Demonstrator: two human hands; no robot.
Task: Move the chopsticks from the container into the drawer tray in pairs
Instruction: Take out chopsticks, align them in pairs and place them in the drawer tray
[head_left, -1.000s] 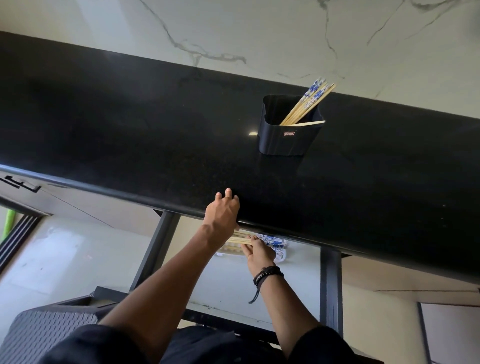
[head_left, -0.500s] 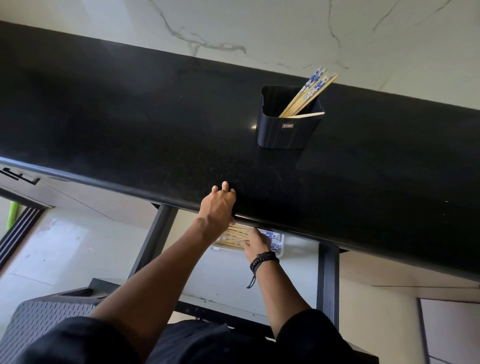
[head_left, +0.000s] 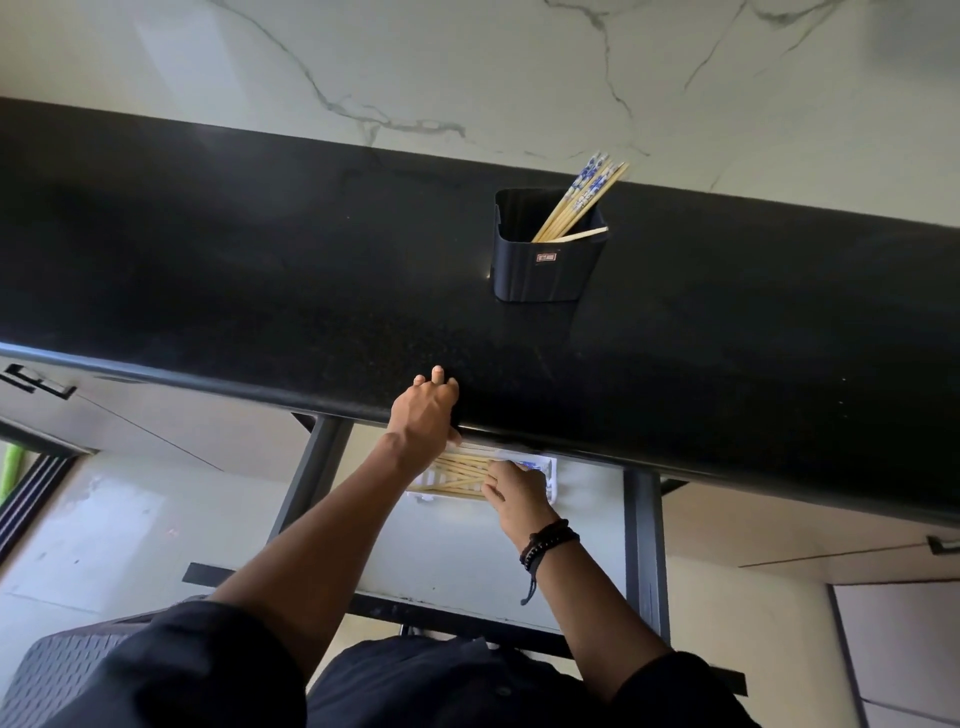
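A black square container (head_left: 545, 275) stands on the black countertop (head_left: 260, 291), with several wooden chopsticks (head_left: 576, 202), blue-patterned at the top, leaning to its right corner. Below the counter's front edge a white drawer tray (head_left: 551, 474) holds several chopsticks (head_left: 460, 470) lying flat. My right hand (head_left: 514, 491), with a dark bracelet at the wrist, is in the tray with its curled fingers on those chopsticks. My left hand (head_left: 423, 410) grips the counter's front edge, fingers on top. The counter hides the back of the tray.
A marble wall (head_left: 467, 78) rises behind the counter. The open drawer has dark side rails (head_left: 644, 545) and a dark front bar (head_left: 291, 587). Cabinet fronts with handles (head_left: 943, 544) flank it. A grey woven seat (head_left: 62, 675) is at the lower left.
The view has shifted slightly, so more of the tray shows. My right hand has pulled back a little over the tray's chopsticks. The left hand stays on the counter edge.
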